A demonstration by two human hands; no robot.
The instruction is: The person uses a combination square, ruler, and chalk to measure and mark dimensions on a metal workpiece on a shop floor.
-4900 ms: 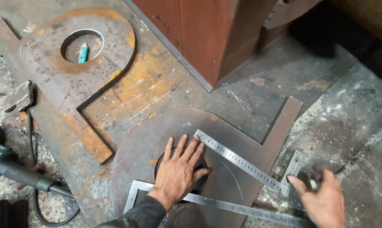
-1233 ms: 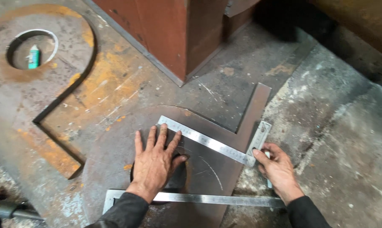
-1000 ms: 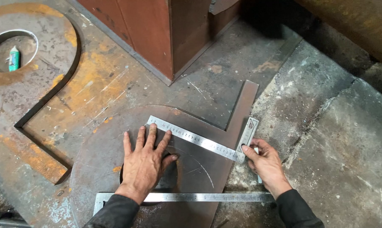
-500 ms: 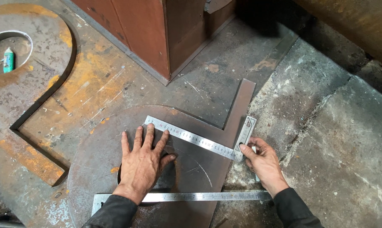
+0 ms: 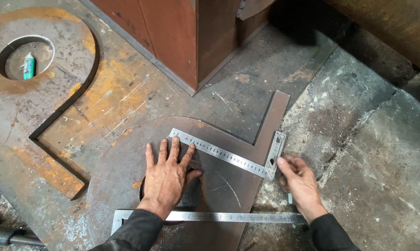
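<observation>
Left hand (image 5: 169, 176) lies flat, palm down and fingers spread apart, on the cut steel plate (image 5: 126, 186), covering most of a dark round hole (image 5: 193, 195) in that plate. It grips nothing.

Right hand (image 5: 300, 183) is at the right edge of the plate, fingers closed on the stock of the try square (image 5: 274, 155). The square's graduated blade (image 5: 219, 152) lies flat on the plate. Its long axis runs from the stock at the right, up and leftward, to a free end just beyond the left hand's fingertips (image 5: 175, 141). The stock stands crosswise to the blade, pointing away from the viewer and slightly right, alongside the plate's narrow projecting arm (image 5: 275, 116).

A second steel ruler (image 5: 219, 217) lies near the viewer, long axis left to right, passing under the left wrist and overhanging the plate's right edge toward the right forearm.

Containers: the only enclosing feature is a circular cutout (image 5: 26, 58) in the rusted plate (image 5: 80, 93) at far left. A small green and white tube-shaped object (image 5: 29, 65) lies inside it, long axis roughly near to far.

A red-brown steel column (image 5: 182, 32) stands at far centre. The concrete floor (image 5: 372, 139) is at the right. A grey tool handle (image 5: 5, 235) shows at the near left corner.
</observation>
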